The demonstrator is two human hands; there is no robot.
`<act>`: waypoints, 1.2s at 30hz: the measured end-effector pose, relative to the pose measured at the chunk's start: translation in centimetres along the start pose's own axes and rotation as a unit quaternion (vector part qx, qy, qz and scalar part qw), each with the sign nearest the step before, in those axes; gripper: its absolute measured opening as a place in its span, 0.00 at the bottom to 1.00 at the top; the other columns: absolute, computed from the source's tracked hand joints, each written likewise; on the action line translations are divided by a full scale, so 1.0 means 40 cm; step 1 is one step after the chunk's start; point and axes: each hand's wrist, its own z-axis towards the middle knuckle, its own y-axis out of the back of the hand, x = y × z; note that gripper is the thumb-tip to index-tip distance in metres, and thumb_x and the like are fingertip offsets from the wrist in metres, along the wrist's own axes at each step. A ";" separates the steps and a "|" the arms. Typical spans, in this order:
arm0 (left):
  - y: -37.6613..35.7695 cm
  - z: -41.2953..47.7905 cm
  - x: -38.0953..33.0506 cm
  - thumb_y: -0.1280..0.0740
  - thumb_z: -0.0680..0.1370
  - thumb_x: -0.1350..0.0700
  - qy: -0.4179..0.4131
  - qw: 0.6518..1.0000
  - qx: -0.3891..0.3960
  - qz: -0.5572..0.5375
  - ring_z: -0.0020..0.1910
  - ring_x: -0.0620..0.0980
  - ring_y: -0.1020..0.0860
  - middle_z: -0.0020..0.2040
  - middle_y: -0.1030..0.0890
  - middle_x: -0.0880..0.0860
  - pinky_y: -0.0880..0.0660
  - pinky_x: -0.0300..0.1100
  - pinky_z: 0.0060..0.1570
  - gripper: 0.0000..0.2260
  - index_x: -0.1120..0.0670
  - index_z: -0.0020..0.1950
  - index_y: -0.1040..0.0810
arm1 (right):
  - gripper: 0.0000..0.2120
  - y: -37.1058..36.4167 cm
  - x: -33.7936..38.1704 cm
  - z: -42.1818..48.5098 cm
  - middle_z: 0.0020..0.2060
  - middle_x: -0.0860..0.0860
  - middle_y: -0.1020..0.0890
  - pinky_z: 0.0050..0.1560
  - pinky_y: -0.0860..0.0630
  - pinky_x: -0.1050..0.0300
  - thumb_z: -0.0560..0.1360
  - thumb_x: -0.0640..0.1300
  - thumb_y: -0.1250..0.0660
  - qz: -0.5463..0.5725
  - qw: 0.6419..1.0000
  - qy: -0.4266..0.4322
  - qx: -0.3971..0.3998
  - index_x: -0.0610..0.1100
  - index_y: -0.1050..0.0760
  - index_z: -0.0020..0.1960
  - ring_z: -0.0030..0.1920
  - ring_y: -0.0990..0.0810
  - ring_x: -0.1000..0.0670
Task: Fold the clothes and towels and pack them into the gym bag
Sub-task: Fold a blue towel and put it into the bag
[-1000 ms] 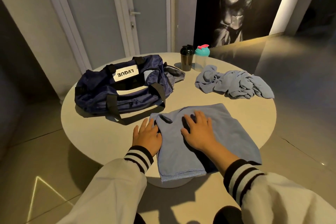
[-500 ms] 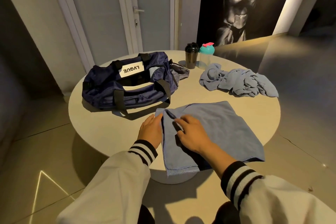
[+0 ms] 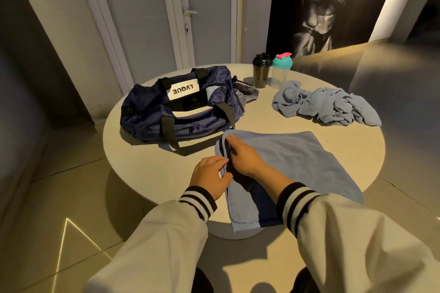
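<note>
A light blue towel [image 3: 302, 166] lies flat on the near side of the round table [image 3: 142, 162], its front end hanging over the edge. My left hand [image 3: 209, 176] pinches the towel's raised left edge between thumb and fingers. Just to its right, my right hand [image 3: 245, 157] lies on the towel with fingers stretched toward the far left corner, where the edge curls up. The navy gym bag [image 3: 176, 107] with black straps sits at the back left, its top unzipped. A crumpled blue cloth [image 3: 326, 107] lies at the back right.
A black shaker bottle [image 3: 261, 72] and a clear one with a teal lid [image 3: 281, 71] stand at the table's far edge between bag and cloth. Tiled floor surrounds the table; a door and a wall poster are behind it.
Both hands slid left from the towel's middle to its left edge. The left hand took hold of that edge, which now stands up as a ridge. The camera moved closer.
</note>
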 end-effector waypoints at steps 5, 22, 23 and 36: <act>-0.003 0.013 0.007 0.36 0.82 0.50 0.007 0.999 -0.021 -0.023 0.68 0.48 0.30 0.69 0.25 0.49 0.34 0.47 0.71 0.17 0.48 0.71 0.26 | 0.11 -0.034 -0.012 -0.027 0.53 0.45 0.21 0.57 0.26 0.49 0.80 0.46 0.37 -0.046 0.995 -0.003 -0.090 0.46 0.19 0.59 0.55 0.23 0.43; -0.006 0.030 0.000 0.52 0.84 0.46 0.121 0.981 -0.041 -0.148 0.63 0.56 0.26 0.67 0.26 0.57 0.26 0.57 0.64 0.19 0.42 0.74 0.34 | 0.13 -0.040 -0.003 -0.090 0.53 0.49 0.20 0.58 0.31 0.49 0.82 0.42 0.38 -0.037 0.987 0.079 -0.137 0.51 0.19 0.61 0.56 0.25 0.47; -0.006 0.031 0.001 0.52 0.84 0.46 0.123 0.981 -0.040 -0.147 0.64 0.56 0.26 0.68 0.27 0.57 0.27 0.57 0.65 0.19 0.42 0.74 0.34 | 0.13 -0.039 -0.008 -0.094 0.53 0.50 0.20 0.60 0.29 0.47 0.82 0.41 0.38 0.001 0.988 0.090 -0.127 0.50 0.19 0.61 0.55 0.24 0.47; 0.001 0.040 -0.009 0.46 0.84 0.52 0.077 0.996 0.035 0.037 0.74 0.51 0.40 0.78 0.36 0.47 0.41 0.49 0.74 0.22 0.45 0.79 0.38 | 0.17 -0.055 -0.068 -0.126 0.60 0.49 0.23 0.65 0.31 0.48 0.80 0.52 0.38 -0.098 0.991 0.020 -0.092 0.51 0.23 0.67 0.62 0.26 0.46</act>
